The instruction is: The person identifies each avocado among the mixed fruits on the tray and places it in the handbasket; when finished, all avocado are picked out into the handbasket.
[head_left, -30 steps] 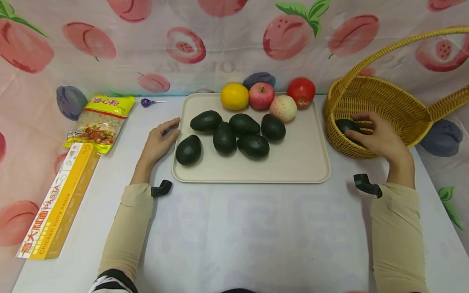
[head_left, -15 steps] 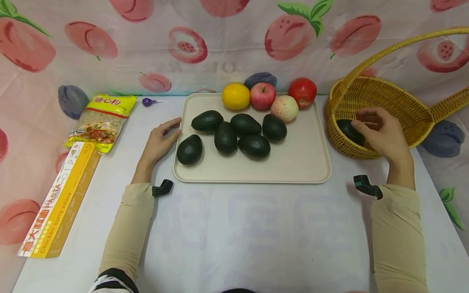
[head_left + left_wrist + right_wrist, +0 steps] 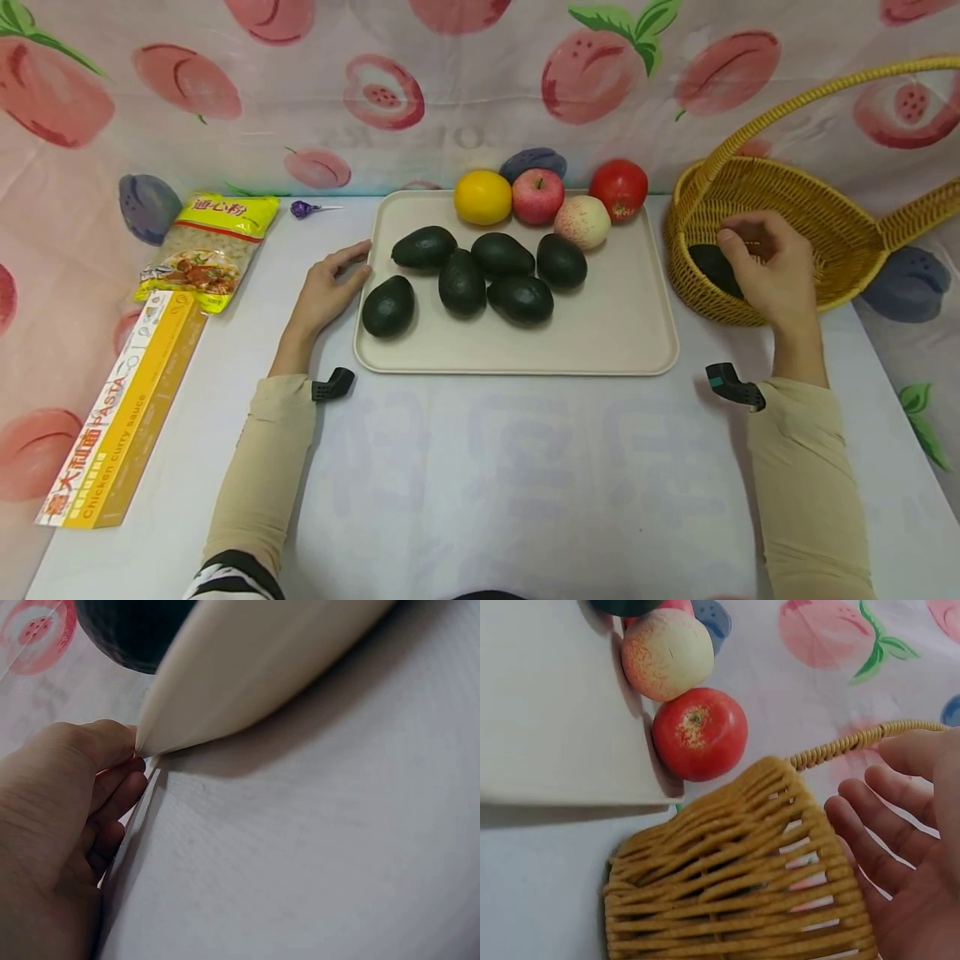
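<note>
One hand point(image 3: 776, 271) (the right) hovers, loosely curved, over the basket point(image 3: 806, 185).

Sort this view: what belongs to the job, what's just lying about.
Likely in the job:
basket by the right hand
avocado in the basket
tray at the left hand
six avocados on it

Apparently lying about:
pasta box
pasta bag
lollipop
lemon
apple
peach
red fruit
</note>
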Tool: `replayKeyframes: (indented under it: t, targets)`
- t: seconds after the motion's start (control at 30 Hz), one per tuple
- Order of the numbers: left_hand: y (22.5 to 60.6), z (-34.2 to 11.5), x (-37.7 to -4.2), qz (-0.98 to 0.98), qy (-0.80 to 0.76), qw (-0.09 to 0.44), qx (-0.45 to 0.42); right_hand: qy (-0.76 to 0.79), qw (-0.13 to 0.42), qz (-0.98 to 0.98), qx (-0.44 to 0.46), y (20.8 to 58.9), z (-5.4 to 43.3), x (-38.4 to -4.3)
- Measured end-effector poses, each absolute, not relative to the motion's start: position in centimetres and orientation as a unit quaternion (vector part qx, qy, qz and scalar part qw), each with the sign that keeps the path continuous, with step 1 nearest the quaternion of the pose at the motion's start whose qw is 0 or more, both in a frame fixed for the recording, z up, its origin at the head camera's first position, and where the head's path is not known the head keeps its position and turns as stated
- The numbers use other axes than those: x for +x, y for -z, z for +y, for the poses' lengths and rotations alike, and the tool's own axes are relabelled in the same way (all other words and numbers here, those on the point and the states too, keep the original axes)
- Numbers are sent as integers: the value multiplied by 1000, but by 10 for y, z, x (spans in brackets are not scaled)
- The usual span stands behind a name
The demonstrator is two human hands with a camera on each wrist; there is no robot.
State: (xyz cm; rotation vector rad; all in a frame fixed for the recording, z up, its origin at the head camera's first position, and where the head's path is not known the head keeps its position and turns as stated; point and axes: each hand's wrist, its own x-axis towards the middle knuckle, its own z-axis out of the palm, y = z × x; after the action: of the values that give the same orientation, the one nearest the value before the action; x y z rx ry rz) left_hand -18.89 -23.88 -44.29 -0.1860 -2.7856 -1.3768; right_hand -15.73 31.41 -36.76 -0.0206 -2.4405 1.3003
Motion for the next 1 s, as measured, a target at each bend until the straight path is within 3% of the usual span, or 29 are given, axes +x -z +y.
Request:
replayKeyframes:
  t: [0.27, 1.0]
  targets:
    - [443, -239, -189, -894, 443, 12, -58, -480, 213, -851, 27, 364, 301, -155]
    - [444, -240, -188, -894, 443, 13, -62, -458, 156, -867, 119, 356, 259, -147]
